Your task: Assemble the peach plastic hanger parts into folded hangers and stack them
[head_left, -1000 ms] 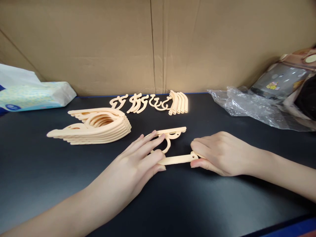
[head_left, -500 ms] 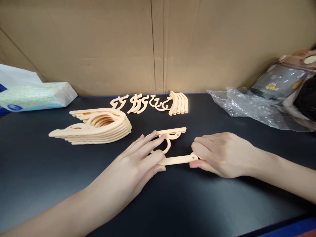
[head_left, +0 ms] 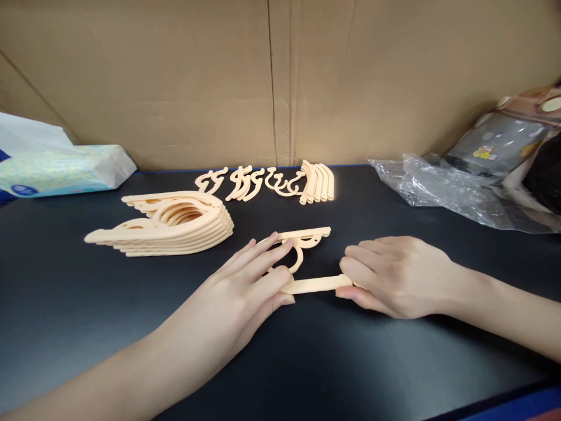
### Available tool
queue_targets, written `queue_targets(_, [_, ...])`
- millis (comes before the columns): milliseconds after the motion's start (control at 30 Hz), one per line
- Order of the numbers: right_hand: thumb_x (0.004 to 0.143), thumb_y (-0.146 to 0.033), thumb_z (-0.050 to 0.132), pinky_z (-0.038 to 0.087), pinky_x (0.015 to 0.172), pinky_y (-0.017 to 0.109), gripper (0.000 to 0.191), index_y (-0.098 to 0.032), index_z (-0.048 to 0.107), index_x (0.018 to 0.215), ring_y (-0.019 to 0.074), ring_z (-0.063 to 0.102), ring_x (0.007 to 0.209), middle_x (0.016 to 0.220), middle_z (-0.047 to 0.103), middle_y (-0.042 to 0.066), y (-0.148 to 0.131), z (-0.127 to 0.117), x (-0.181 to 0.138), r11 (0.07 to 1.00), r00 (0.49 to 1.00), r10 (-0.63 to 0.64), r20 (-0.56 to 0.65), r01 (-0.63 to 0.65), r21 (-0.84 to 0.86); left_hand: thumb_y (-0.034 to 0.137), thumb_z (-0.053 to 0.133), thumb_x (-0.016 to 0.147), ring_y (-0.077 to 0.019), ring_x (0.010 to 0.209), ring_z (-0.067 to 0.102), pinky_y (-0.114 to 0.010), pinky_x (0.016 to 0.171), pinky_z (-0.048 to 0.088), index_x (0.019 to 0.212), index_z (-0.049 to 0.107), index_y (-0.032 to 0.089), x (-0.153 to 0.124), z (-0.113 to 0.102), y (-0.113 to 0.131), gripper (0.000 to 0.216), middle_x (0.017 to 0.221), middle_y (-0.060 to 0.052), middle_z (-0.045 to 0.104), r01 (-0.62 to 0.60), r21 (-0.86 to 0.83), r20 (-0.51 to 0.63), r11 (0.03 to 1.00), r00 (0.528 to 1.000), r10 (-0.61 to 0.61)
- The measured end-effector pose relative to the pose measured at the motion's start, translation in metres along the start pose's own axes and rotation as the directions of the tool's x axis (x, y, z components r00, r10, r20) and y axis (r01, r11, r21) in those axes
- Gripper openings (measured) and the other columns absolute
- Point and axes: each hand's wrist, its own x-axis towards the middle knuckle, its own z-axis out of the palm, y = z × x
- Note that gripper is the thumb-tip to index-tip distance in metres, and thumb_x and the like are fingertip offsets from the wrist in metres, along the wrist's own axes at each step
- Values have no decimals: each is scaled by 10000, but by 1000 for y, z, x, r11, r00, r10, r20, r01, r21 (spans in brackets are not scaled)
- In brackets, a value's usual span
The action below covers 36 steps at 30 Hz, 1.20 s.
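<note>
A peach plastic folding clothes hanger (head_left: 313, 285) lies low over the black table, its two arms pointing right and a curved loop between them. My left hand (head_left: 245, 286) is closed over its left end, fingers across the loop and thumb below the near arm. My right hand (head_left: 390, 275) is curled at the tip of that near arm, thumb underneath and index finger on top. A sliver of another peach piece (head_left: 358, 285) shows under its fingers; the rest is hidden.
On the left sits a stack of similar hanger bodies (head_left: 188, 240). Behind are hook pieces (head_left: 245, 184) and a row of short arm pieces (head_left: 318, 182). A tissue pack (head_left: 87, 169), clear plastic bag (head_left: 429, 187) and translucent bottle (head_left: 495, 143) stand at the sides, before a cardboard wall (head_left: 197, 82).
My right index finger has pressed onto the near arm's tip, and the hole there is now covered. My left hand and the hanger have barely moved.
</note>
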Motion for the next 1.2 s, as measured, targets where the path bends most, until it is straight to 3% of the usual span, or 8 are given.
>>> queue_targets(200, [1022, -328, 290, 249, 501, 281, 407, -193, 472, 683, 123, 395, 475, 580, 504, -14, 3, 2, -1, 999, 1000, -27, -12, 27, 37, 244, 462, 982, -254, 1345, 448, -456, 1103, 410, 933, 612, 180, 1, -2, -1, 170, 1286, -116, 606, 9, -57, -2, 998, 1000, -9])
queue_targets(300, [1011, -368, 314, 243, 495, 280, 383, -196, 475, 710, 120, 394, 477, 590, 500, -21, 5, 4, -2, 986, 1000, -7, 6, 6, 165, 282, 472, 980, -238, 1356, 427, -418, 1080, 443, 1024, 606, 194, 1, -3, -2, 166, 1314, -109, 581, 27, -74, 10, 997, 1000, -27])
queue_targets(467, [918, -589, 465, 264, 516, 255, 417, -203, 446, 760, 107, 370, 513, 603, 437, -54, 1, 2, -2, 838, 992, 94, 84, -125, 531, 444, 541, 930, -269, 1362, 402, -447, 1072, 444, 1171, 557, 188, -3, -2, -4, 352, 1437, -126, 468, 95, -54, 3, 994, 995, -95])
queue_targets(567, [856, -561, 592, 271, 563, 250, 412, -201, 428, 741, 106, 360, 565, 629, 415, -57, -4, -2, 2, 765, 993, 79, 91, -119, 634, 540, 561, 892, -282, 1375, 379, -460, 1080, 432, 1210, 539, 181, -5, 1, -5, 480, 1446, -128, 460, 125, -39, -5, 991, 992, -125])
queue_targets(667, [821, -504, 667, 284, 616, 263, 393, -188, 450, 732, 118, 373, 634, 672, 430, -43, -7, -5, 5, 748, 993, 47, 111, -108, 655, 585, 563, 871, -298, 1373, 382, -481, 1076, 433, 1247, 527, 166, -5, 2, -7, 565, 1445, -142, 462, 137, -10, -15, 991, 990, -137])
queue_targets(933, [897, -413, 592, 337, 702, 293, 276, -168, 534, 784, 160, 452, 764, 871, 560, 50, 0, -9, 5, 823, 991, 29, 130, -98, 560, 579, 556, 880, -326, 1324, 449, -511, 1033, 464, 1191, 573, 139, 0, -1, -7, 539, 1386, -166, 527, 139, -8, -4, 990, 990, -139])
queue_targets(1100, [962, -448, 476, 299, 601, 293, 363, -171, 551, 740, 150, 417, 608, 686, 511, 4, 10, -8, 1, 963, 990, 103, 99, -124, 239, 562, 529, 906, -284, 1323, 441, -462, 1060, 435, 1235, 526, 183, 0, -1, -6, 502, 1374, -124, 530, 154, -71, -17, 986, 988, -155])
queue_targets(1200, [943, -498, 493, 295, 568, 301, 409, -169, 566, 711, 154, 422, 571, 649, 510, 0, 12, -7, 0, 992, 992, 104, 64, -108, 58, 518, 521, 927, -270, 1338, 413, -446, 1077, 410, 1288, 472, 199, 1, -1, -7, 485, 1390, -111, 500, 167, -98, 4, 981, 986, -167])
